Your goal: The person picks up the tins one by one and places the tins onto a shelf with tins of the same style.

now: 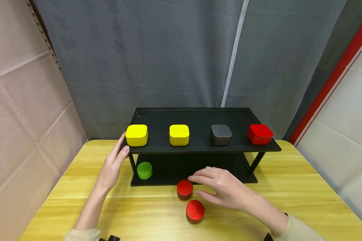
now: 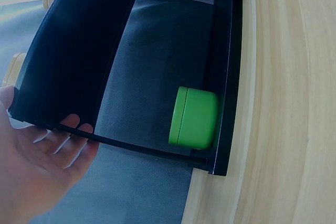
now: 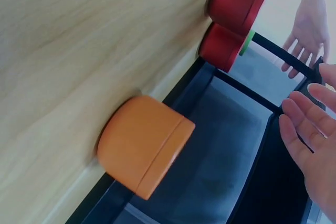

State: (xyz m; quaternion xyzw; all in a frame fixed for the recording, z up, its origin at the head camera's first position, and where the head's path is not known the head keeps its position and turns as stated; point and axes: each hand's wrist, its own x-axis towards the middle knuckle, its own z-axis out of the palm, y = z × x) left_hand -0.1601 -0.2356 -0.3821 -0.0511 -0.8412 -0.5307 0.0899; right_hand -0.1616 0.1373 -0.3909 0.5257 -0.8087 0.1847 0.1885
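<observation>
My left hand (image 1: 112, 164) grips the left end of the black two-tier shelf (image 1: 196, 117), its thumb by the top tier and its fingers under it in the left wrist view. A green round tin (image 1: 144, 170) stands on the lower tier near that end. My right hand (image 1: 221, 187), fingers apart and slightly bent, is over the table just right of a red round tin (image 1: 185, 190) and a second red tin (image 1: 195, 211). An orange tin (image 3: 142, 145) shows in the right wrist view, beside the shelf's front edge; in the head view my right hand hides it.
Along the top tier's front edge sit a yellow square tin (image 1: 137, 135), another yellow tin (image 1: 179, 135), a dark grey tin (image 1: 221, 135) and a red square tin (image 1: 260, 134). A grey curtain (image 1: 157, 60) hangs behind the wooden table (image 1: 151, 214).
</observation>
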